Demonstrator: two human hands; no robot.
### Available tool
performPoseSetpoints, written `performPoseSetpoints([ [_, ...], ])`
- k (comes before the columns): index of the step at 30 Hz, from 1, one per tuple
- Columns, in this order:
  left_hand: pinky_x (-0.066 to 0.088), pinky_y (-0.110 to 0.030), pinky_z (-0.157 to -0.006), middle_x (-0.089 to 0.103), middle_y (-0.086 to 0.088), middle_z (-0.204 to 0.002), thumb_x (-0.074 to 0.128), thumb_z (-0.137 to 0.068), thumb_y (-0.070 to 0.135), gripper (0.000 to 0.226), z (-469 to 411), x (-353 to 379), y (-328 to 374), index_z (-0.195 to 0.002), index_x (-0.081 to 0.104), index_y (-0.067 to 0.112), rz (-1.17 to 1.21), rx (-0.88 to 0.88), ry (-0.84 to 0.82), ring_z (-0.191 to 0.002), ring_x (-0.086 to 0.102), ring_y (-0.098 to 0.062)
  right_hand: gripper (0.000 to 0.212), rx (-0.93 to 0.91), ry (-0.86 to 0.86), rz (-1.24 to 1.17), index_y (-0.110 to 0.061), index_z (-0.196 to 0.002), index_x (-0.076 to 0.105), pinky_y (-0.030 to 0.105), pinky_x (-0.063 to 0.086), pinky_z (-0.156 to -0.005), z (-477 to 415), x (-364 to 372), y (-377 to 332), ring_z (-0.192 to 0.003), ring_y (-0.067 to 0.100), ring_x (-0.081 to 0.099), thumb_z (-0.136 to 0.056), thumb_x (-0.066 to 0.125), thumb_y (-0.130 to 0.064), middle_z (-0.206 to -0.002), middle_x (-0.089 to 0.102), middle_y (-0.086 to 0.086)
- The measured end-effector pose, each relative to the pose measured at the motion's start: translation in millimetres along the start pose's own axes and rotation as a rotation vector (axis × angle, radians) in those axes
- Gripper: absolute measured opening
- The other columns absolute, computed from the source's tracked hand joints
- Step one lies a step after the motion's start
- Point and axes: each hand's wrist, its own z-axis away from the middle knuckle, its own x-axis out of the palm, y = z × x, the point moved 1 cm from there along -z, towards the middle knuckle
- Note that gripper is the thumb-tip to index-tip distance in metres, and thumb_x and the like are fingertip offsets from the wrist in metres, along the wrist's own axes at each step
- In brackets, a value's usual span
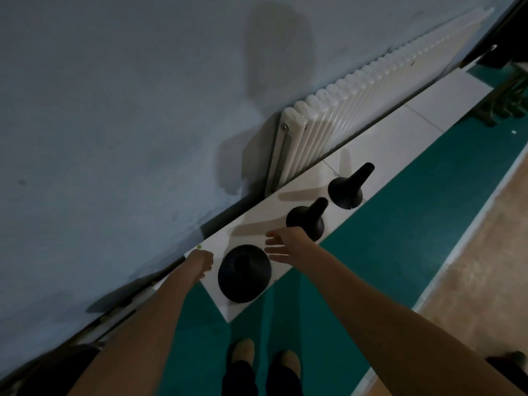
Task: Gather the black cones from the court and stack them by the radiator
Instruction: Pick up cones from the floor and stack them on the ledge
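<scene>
Head view: blue-grey wall [114,110] fills the upper left, green floor [371,267] the lower right. White radiator [357,104] sits low on the wall. A white tile strip [400,127] runs along the wall base and ends in a corner near the feet. Both arms reach forward and down. Three black cones stand on the strip in a row, apart, unstacked: nearest cone [244,272] by the strip's end, middle cone [307,218] and far cone [350,185] with bases at the floor-side edge, near the radiator's end. A band of bare tile shows between cones and wall. Right hand [281,244] hovers between nearest and middle cone, grip spread, holding nothing. Left hand [201,261] is just left of nearest cone, fingers pointing down, grip cannot tell.
</scene>
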Motion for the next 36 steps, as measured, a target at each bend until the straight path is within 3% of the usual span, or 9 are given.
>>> performPoseSetpoints([
  [2,0.038,-0.027,-0.064,0.058,-0.009,-0.088,0.044,-0.098,0.011,0.014,4.9,-3.3,3.9,-0.1,0.054,0.003,0.042,-0.003,0.004,-0.074,0.053,-0.019,0.016,-0.009,-0.009,0.023,-0.008,-0.089,0.06,0.032,0.054,-0.073,1.0,-2.6,1.4,-0.08,0.022,0.062,-0.097,0.047,-0.011,-0.087,0.06,0.009],
  [5,0.04,-0.027,-0.071,0.06,-0.012,-0.1,0.046,-0.097,0.014,0.016,14.8,-4.2,15.5,-0.105,0.056,0.004,0.042,0.049,-0.034,-0.085,0.056,-0.021,0.017,-0.025,-0.006,0.045,-0.008,-0.089,0.059,0.03,0.053,-0.069,0.0,-11.4,1.0,-0.078,0.021,0.063,-0.097,0.045,-0.011,-0.087,0.063,0.009],
  [8,0.039,-0.025,-0.066,0.063,-0.011,-0.096,0.047,-0.097,0.014,0.017,24.9,-1.4,31.2,-0.105,0.058,0.005,0.017,0.107,-0.06,-0.075,0.057,-0.016,0.016,-0.018,0.024,0.019,-0.007,-0.09,0.06,0.031,0.053,-0.066,2.6,-21.9,-3.4,-0.076,0.022,0.065,-0.097,0.046,-0.01,-0.086,0.065,0.01],
  [14,0.042,-0.031,-0.087,0.065,-0.012,-0.099,0.048,-0.096,0.015,0.017,50.3,13.4,69.0,-0.106,0.059,0.005,-0.061,0.185,-0.085,-0.092,0.061,-0.024,0.016,-0.04,0.069,-0.042,-0.005,-0.096,0.06,0.03,0.053,-0.064,22.7,-45.4,-6.5,-0.077,0.022,0.065,-0.097,0.047,-0.013,-0.088,0.065,0.01],
  [20,0.045,-0.024,-0.067,0.062,-0.016,-0.108,0.043,-0.096,0.001,0.031,72.3,35.4,103.1,-0.125,0.054,-0.005,-0.28,0.328,-0.183,-0.074,0.059,-0.016,0.022,-0.11,0.132,-0.217,-0.002,-0.094,0.061,0.034,0.052,-0.067,59.1,-76.5,-6.3,-0.075,0.025,0.063,-0.098,0.044,-0.016,-0.084,0.064,0.013],
  [24,0.044,-0.028,-0.077,0.065,-0.016,-0.107,0.043,-0.097,0.007,0.029,100.8,64.7,122.9,-0.123,0.055,0.0,-0.334,0.417,-0.237,-0.09,0.061,-0.024,0.022,-0.178,0.179,-0.336,-0.004,-0.086,0.06,0.034,0.051,-0.064,82.9,-101.4,2.6,-0.077,0.026,0.063,-0.096,0.043,-0.015,-0.084,0.066,0.013],
  [29,0.042,-0.023,-0.065,0.066,-0.017,-0.106,0.044,-0.097,0.006,0.028,141.5,101.7,140.2,-0.122,0.054,0.0,-0.447,0.586,-0.304,-0.074,0.063,-0.017,0.018,-0.23,0.22,-0.466,-0.004,-0.087,0.06,0.03,0.049,-0.062,112.5,-134.7,21.7,-0.077,0.027,0.063,-0.091,0.045,-0.013,-0.089,0.066,0.014],
  [34,0.048,-0.016,-0.053,0.065,-0.02,-0.107,0.043,-0.098,0.004,0.025,195.8,141.7,152.0,-0.119,0.057,-0.002,-0.614,0.765,-0.398,-0.077,0.063,-0.019,0.023,-0.336,0.296,-0.621,-0.005,-0.086,0.059,0.032,0.049,-0.061,157.3,-179.2,51.1,-0.072,0.024,0.063,-0.095,0.042,-0.016,-0.083,0.066,0.012],
  [36,0.047,-0.018,-0.056,0.067,-0.015,-0.099,0.044,-0.098,0.004,0.024,212.0,159.6,154.7,-0.116,0.059,0.0,-0.681,0.828,-0.417,-0.074,0.063,-0.015,0.025,-0.361,0.319,-0.644,-0.006,-0.086,0.058,0.032,0.05,-0.062,174.9,-196.8,63.9,-0.07,0.023,0.062,-0.097,0.039,-0.018,-0.081,0.064,0.012],
])
